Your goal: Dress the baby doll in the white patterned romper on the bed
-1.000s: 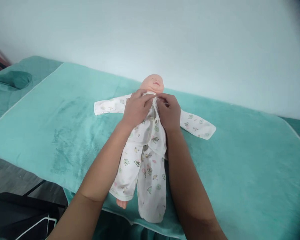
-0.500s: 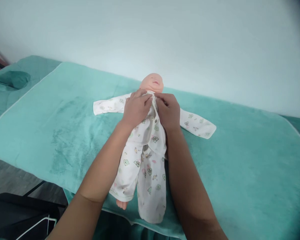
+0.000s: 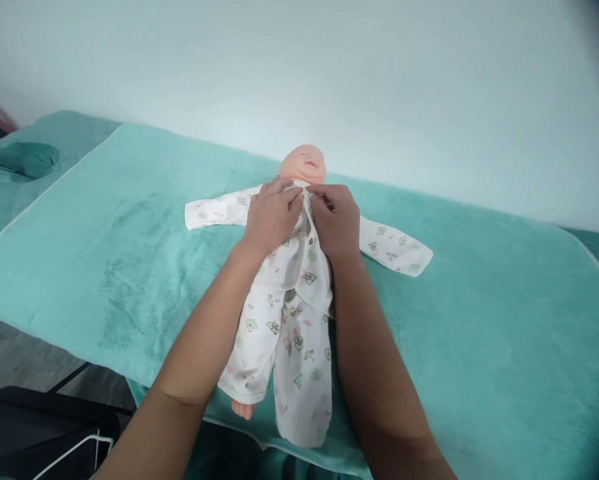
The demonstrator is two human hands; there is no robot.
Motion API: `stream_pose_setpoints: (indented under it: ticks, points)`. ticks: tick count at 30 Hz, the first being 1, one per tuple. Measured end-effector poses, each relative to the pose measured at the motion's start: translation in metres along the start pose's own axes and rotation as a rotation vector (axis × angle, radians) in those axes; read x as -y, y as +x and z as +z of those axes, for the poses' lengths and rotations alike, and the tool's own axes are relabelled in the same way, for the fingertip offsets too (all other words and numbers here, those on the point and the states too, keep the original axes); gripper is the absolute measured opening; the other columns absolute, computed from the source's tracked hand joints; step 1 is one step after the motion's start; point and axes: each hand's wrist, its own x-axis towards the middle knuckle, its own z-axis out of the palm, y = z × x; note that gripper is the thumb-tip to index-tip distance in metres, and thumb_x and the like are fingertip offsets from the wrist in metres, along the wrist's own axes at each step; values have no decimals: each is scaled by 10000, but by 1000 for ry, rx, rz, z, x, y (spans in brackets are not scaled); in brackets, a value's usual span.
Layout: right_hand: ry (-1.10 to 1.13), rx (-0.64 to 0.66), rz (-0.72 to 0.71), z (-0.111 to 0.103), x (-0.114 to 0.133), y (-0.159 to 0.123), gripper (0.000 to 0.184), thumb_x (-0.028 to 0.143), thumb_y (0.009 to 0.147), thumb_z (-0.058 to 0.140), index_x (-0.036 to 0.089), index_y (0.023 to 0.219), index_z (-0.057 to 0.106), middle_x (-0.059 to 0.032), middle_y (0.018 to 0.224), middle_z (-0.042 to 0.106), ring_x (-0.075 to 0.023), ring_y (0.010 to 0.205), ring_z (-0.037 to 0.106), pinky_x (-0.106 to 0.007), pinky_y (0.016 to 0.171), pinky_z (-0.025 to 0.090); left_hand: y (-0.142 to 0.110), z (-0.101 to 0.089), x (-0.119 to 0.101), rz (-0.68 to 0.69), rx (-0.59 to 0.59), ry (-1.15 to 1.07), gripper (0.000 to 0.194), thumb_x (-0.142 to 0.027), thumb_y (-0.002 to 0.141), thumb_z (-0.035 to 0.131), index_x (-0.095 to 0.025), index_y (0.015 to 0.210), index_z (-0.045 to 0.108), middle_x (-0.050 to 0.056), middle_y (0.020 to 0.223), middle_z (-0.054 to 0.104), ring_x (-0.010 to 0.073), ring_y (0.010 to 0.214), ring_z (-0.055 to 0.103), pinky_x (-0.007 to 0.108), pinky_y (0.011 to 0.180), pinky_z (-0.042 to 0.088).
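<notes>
- Nearest of all, the foot end of the doll: toes peek from one leg of the printed trousers, the other leg hiding its foot.
- And here's the line to watch: the doll lies on its back, long axis running straight away from the person, between the two forearms, head at the far end.
- Up the doll's front, the jacket parts in a lengthwise split, with small fasteners below the hands, too small to make out.
- Left hand, on the doll's right side: fingers bent over the chest, thumb and forefinger apparently pinching the jacket's edge.
- Right hand, mirroring from the doll's left: curled, seemingly pinching the facing edge; tips almost meet below the doll's chin, neither hand nearer.
- Out wide, both sleeves stretch away from the doll's shoulders.
- Under the doll, a soft green cloth spreads over the table, reaching well past both sleeves.
- Beyond the doll's head, a pale wall closes off the room.
</notes>
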Motion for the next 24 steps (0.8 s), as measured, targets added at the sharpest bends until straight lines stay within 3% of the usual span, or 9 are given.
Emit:
stream_pose_setpoints:
  ticks: [6,12,24]
  points:
    - [-9,3,31,-1,1,0,209,221,875,544,244,929,745,-51,1035,715,-216,988,651,-420,958,530,0,0,-1,-13,0,-5,343,-318,1042,410,-270,1172,724,61,1419,616,258,1329,531,455,1120,424]
    - [49,-3,74,-1,3,0,203,230,881,554,235,961,741,-51,1056,721,-215,1025,655,-419,983,517,-1,-2,0,10,2,-8,406,-301,1032,415,-320,1380,624,76,1508,530,256,1337,525,452,1096,440]
    - [60,-7,83,1,-1,1,165,220,860,554,232,928,704,-46,1017,696,-201,961,641,-405,936,520,0,-1,0,-20,42,-7,383,-332,1051,372,-281,1274,680,62,1465,583,265,1356,495,486,1118,411]
